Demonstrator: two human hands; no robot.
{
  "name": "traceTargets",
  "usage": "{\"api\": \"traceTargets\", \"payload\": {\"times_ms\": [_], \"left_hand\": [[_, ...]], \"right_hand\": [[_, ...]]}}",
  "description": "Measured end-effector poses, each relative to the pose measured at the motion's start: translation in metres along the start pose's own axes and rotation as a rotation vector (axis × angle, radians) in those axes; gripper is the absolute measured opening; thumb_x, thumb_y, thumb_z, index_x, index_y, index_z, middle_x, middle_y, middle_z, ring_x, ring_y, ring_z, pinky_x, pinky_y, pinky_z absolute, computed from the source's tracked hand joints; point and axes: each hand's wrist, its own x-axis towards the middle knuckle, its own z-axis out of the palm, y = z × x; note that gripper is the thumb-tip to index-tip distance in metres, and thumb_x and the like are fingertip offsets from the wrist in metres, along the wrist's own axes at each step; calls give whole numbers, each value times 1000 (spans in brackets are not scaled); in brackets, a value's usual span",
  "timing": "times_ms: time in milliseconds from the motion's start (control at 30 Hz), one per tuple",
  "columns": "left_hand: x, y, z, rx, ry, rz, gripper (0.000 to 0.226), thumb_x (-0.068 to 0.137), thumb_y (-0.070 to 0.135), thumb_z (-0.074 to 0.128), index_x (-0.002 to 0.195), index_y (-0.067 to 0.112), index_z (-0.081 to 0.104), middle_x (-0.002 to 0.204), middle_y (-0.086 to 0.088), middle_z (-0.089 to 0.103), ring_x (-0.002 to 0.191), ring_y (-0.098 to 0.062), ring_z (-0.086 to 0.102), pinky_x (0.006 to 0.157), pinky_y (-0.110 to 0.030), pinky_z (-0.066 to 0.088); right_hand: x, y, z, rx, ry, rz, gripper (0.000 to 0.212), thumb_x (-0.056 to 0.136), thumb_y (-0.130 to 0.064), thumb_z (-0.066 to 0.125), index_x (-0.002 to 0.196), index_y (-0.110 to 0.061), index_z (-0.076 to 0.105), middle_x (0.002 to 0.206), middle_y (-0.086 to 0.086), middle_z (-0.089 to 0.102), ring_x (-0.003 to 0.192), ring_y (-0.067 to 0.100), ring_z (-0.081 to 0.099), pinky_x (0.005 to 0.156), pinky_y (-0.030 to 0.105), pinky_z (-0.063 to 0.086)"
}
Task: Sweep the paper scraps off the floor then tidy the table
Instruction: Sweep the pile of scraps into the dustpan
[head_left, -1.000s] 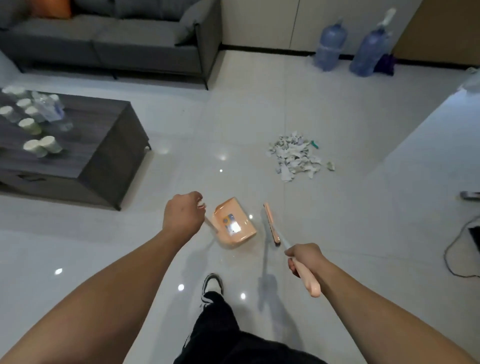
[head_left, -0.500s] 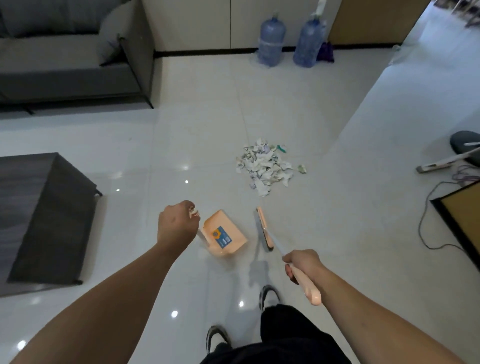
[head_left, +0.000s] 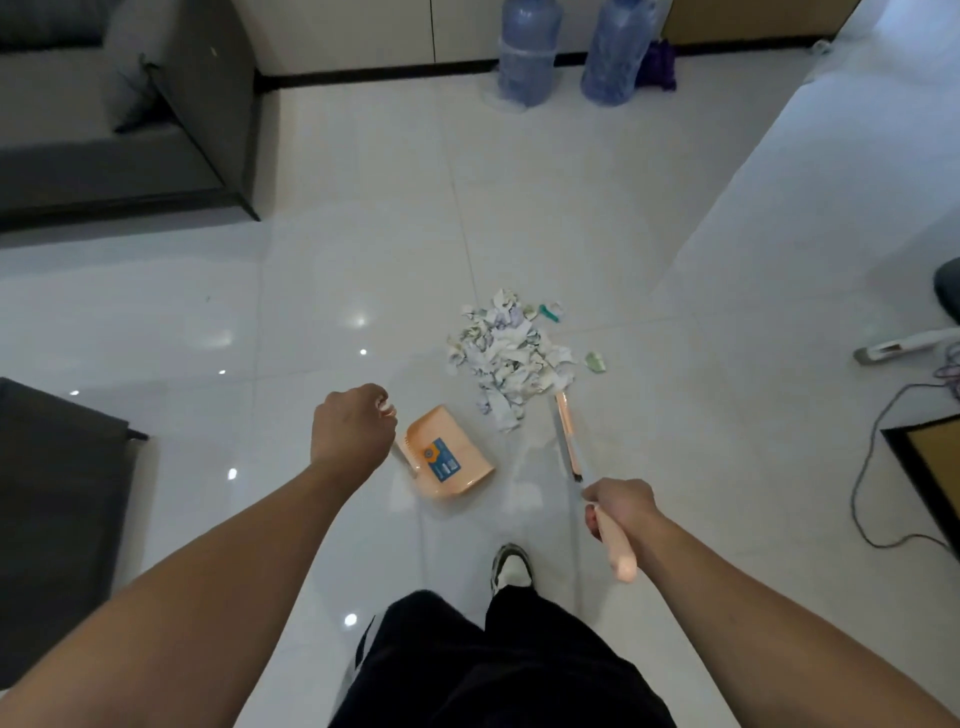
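On a glossy, pale tiled floor (head_left: 363, 218) just right of the frame's centre lies one loose heap of paper scraps (head_left: 506, 353) — torn, crumpled white pieces with faint green and purple print, plus a single small green scrap (head_left: 596, 361) apart at its right edge and a teal bit (head_left: 549, 312) at its top right. The left hand (head_left: 353, 434), seen from the back, is curled into a fist around the thin handle of one peach plastic dustpan (head_left: 449, 454), a smooth scoop-shaped tray with a blue label, which sits low over the floor just below and left of the heap. The right hand (head_left: 621, 506) grips the rounded peach handle of one long, narrow broom (head_left: 566, 436); its slim head reaches up to the lower right edge of the scraps. A dark matte worktop (head_left: 57, 519) shows as a corner at the left edge of the frame. In the upper left stands a grey fabric sofa (head_left: 104, 119); two translucent blue water bottles (head_left: 527, 52) stand against the wall at the top. A thin cable (head_left: 872, 467) loops at the right — beside it a flat dark-rimmed mat (head_left: 930, 467). One shoe (head_left: 511, 566) and black trousers fill the bottom centre.
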Motion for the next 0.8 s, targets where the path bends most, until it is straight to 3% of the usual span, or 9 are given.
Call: {"api": "traceTargets", "payload": {"times_ms": [233,367,600,800], "left_hand": [[94,23,16,16,-93,-26,21,83,21,61,101,15,71,88,-7,73,85,-30,64,77,-34,53],[143,36,26,10,-135,-26,18,79,18,58,92,17,70,79,-6,70,78,-30,62,69,-30,51],[201,78,32,-7,-157,-34,16,79,20,61,91,18,71,79,-6,69,77,-29,61,64,-27,47],[222,115,41,-42,-121,-196,13,76,25,67,88,20,71,75,-2,69,76,-26,62,66,-27,50]], "right_hand": [[43,-74,19,24,54,52,8,87,9,58,80,5,56,55,12,49,39,19,45,37,20,41],[70,-105,26,30,94,75,5,87,8,59,82,7,57,57,13,50,42,21,47,37,21,42],[120,-166,20,45,131,100,6,87,6,58,92,9,57,64,17,52,46,23,49,39,22,42],[175,-231,0,28,96,101,20,89,7,54,109,9,57,66,17,54,48,23,50,37,22,42]]}}
